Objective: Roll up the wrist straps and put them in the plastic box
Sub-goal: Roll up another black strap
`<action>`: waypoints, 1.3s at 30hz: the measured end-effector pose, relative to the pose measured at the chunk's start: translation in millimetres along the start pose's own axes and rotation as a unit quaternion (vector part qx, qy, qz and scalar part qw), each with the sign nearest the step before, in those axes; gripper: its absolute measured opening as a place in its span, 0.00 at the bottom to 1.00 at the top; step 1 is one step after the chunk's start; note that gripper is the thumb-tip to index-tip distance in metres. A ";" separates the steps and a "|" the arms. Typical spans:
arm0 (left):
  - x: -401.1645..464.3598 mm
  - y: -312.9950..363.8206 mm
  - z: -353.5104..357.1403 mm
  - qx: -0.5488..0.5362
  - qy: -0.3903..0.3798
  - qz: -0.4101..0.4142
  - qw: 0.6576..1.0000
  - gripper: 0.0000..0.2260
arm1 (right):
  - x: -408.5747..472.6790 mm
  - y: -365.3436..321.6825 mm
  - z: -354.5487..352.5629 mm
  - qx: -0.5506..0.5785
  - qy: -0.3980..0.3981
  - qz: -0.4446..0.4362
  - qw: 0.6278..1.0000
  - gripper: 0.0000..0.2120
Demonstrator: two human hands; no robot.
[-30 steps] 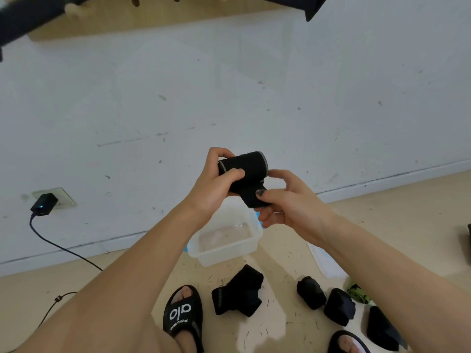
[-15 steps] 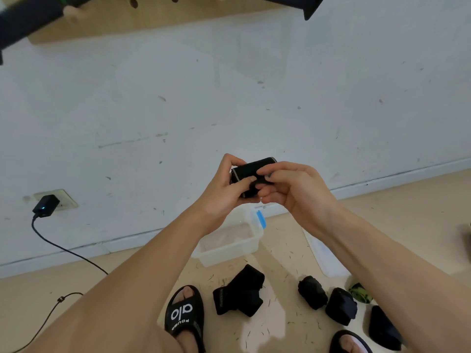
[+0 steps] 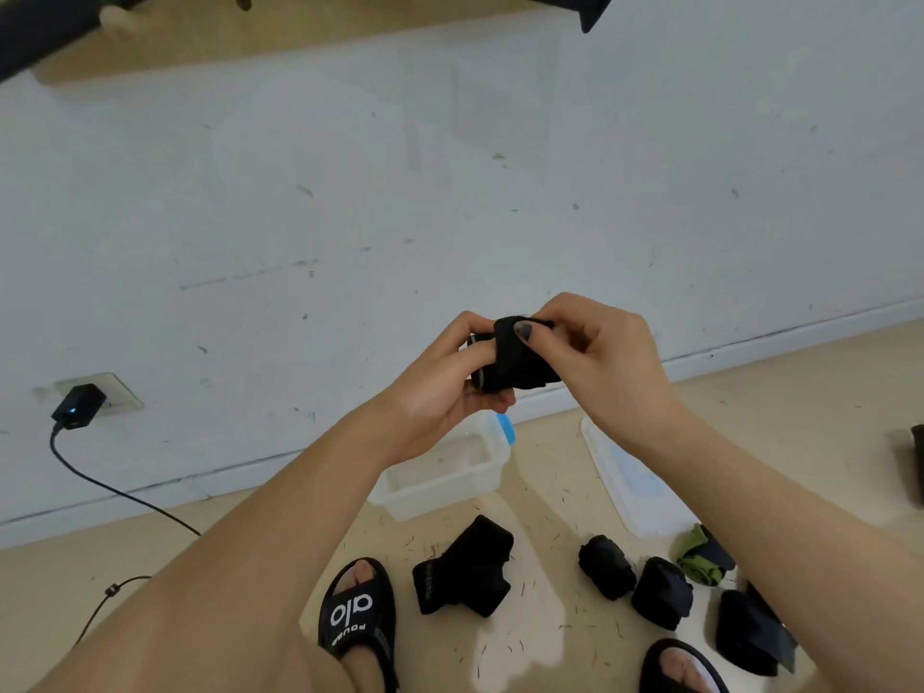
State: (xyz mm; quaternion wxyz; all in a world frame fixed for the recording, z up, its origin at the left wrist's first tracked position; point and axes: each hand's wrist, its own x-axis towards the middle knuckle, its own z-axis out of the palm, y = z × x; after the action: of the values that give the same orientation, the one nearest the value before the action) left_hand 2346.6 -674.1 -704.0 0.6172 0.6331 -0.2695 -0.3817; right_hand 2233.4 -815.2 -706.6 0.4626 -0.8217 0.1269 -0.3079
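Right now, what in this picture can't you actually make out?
- Head view: most of the held wrist strap, wrapped by the left hand and right hand.
- The plastic box, near side behind the left forearm.
- A dark object, cut by the right edge.

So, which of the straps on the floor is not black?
The green strap, lying beside the lid; every other strap on the floor is black.

A scuffed, pale grey-white painted wall (image 3: 450,182) fills most of the view, meeting a beige smooth floor (image 3: 780,407) at a low white skirting board (image 3: 800,337). A light wooden pegboard (image 3: 280,32) hangs high up. A black plug-in charger (image 3: 79,406) sits in a cream wall socket (image 3: 117,392), its black cable (image 3: 125,495) trailing down.
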 end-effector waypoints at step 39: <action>6.3 -41.0 53.1 0.206 -0.060 -0.128 0.968 0.12 | -23.8 47.9 -8.0 -0.054 -0.100 0.250 0.962 0.17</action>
State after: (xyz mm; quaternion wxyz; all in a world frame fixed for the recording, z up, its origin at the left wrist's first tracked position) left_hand 2301.5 -705.9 -742.6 0.4025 0.7517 -0.2952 -0.4310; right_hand 2213.5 -834.7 -752.9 0.4902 -0.8140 0.2979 -0.0917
